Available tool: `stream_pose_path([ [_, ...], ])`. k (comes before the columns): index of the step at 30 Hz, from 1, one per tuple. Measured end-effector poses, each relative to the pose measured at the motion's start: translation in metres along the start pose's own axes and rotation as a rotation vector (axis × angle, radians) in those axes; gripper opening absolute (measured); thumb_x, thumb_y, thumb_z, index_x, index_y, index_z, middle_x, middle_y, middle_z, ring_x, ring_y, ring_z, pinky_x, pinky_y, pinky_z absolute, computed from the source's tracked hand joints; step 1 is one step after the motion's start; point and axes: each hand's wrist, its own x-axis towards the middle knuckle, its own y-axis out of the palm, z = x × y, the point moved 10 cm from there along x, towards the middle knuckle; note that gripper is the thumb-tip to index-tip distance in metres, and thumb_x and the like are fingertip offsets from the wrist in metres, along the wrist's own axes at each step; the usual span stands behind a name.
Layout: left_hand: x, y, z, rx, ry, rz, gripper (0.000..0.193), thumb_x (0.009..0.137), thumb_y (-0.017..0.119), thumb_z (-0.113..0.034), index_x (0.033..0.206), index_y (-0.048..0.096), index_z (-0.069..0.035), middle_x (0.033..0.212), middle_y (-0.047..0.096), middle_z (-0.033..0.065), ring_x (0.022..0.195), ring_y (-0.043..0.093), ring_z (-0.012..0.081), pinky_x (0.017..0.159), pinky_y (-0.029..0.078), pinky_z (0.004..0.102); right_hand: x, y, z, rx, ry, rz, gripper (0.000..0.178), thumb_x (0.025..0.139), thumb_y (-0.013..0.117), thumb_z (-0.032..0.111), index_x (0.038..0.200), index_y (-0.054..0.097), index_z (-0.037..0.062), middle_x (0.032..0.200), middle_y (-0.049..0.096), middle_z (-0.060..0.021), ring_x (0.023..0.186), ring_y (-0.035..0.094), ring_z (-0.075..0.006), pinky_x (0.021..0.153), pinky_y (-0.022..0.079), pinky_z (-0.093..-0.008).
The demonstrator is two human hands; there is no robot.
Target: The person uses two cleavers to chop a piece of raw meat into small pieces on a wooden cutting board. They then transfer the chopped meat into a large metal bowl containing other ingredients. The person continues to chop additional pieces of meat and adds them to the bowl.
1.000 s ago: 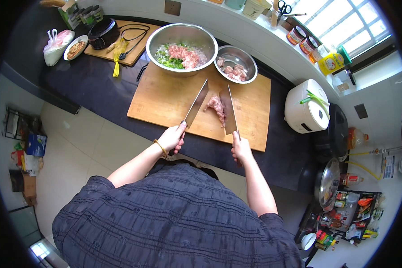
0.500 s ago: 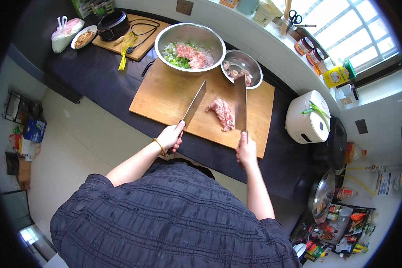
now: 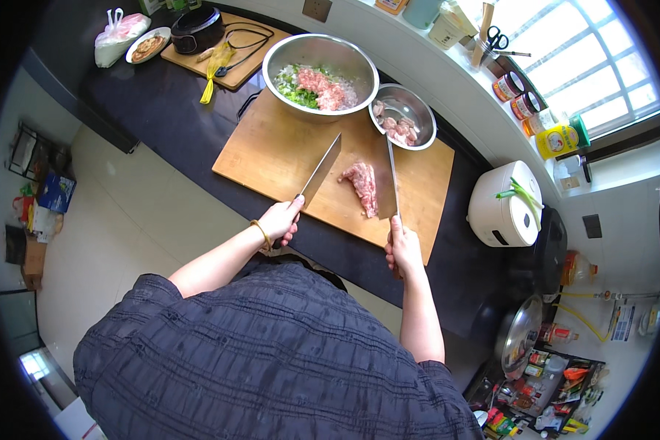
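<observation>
A strip of pink raw meat [image 3: 362, 186] lies on a wooden cutting board [image 3: 271, 150] on the dark counter. My left hand [image 3: 279, 220] grips a cleaver [image 3: 322, 169] whose blade points up and right, left of the meat. My right hand [image 3: 402, 248] holds a second cleaver [image 3: 389, 182], blade edge-on, right beside the meat. A large steel bowl [image 3: 279, 53] of minced meat and chopped greens stands at the board's far edge. Next to it, a smaller steel bowl [image 3: 422, 110] holds meat pieces.
A second board [image 3: 198, 60] at far left carries a black pot, cable and yellow object. A white rice cooker [image 3: 504, 203] stands right of the cutting board. Jars, scissors and a yellow tin line the windowsill. A pan lid and bottles sit at lower right.
Both cleavers have stayed over the meat, the right one shifting slightly beside it. The view has tilted, so the board sits lower in the frame.
</observation>
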Motion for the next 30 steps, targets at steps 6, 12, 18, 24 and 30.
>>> stream_pose_path([
  [6,0.000,0.004,-0.001,-0.015,0.006,0.017,0.048,0.088,0.036,-0.053,0.071,0.041,-0.009,0.050,0.040,0.0006,0.035,0.037,0.0086,0.032,0.034,0.0242,0.032,0.004,-0.050,-0.202,-0.102,-0.103,0.049,0.089,0.039,0.050,0.065,0.042,0.0076,0.046,0.041,-0.0030,0.032,0.038,-0.0127,0.031,0.033,-0.0288],
  [12,-0.002,0.000,0.000,-0.017,-0.025,0.002,0.048,0.089,0.035,-0.052,0.070,0.040,-0.009,0.050,0.040,0.0002,0.036,0.038,0.0088,0.033,0.035,0.0249,-0.001,-0.007,-0.012,-0.062,-0.130,-0.082,0.049,0.089,0.038,0.050,0.064,0.041,0.0080,0.045,0.040,-0.0017,0.033,0.038,-0.0103,0.030,0.032,-0.0273],
  [18,-0.002,-0.001,0.003,-0.018,-0.013,0.005,0.049,0.089,0.036,-0.053,0.070,0.040,-0.008,0.050,0.040,0.0005,0.035,0.038,0.0090,0.032,0.034,0.0247,0.003,-0.012,-0.019,-0.035,0.052,0.012,0.048,0.090,0.038,0.049,0.065,0.041,0.0076,0.045,0.038,-0.0015,0.032,0.038,-0.0113,0.030,0.031,-0.0263],
  [24,-0.001,0.001,0.000,-0.023,-0.006,0.000,0.048,0.089,0.037,-0.053,0.070,0.040,-0.008,0.050,0.040,0.0006,0.035,0.037,0.0088,0.031,0.033,0.0244,0.008,-0.006,-0.060,0.011,0.166,-0.015,0.049,0.089,0.038,0.052,0.066,0.041,0.0088,0.046,0.039,-0.0016,0.033,0.037,-0.0109,0.031,0.032,-0.0273],
  [30,-0.002,0.001,0.004,-0.030,-0.028,-0.001,0.048,0.088,0.037,-0.054,0.070,0.040,-0.010,0.050,0.039,0.0003,0.036,0.035,0.0087,0.032,0.031,0.0241,-0.007,-0.021,-0.013,0.037,-0.070,-0.106,0.050,0.089,0.038,0.050,0.065,0.042,0.0064,0.044,0.040,-0.0021,0.031,0.038,-0.0123,0.030,0.031,-0.0272],
])
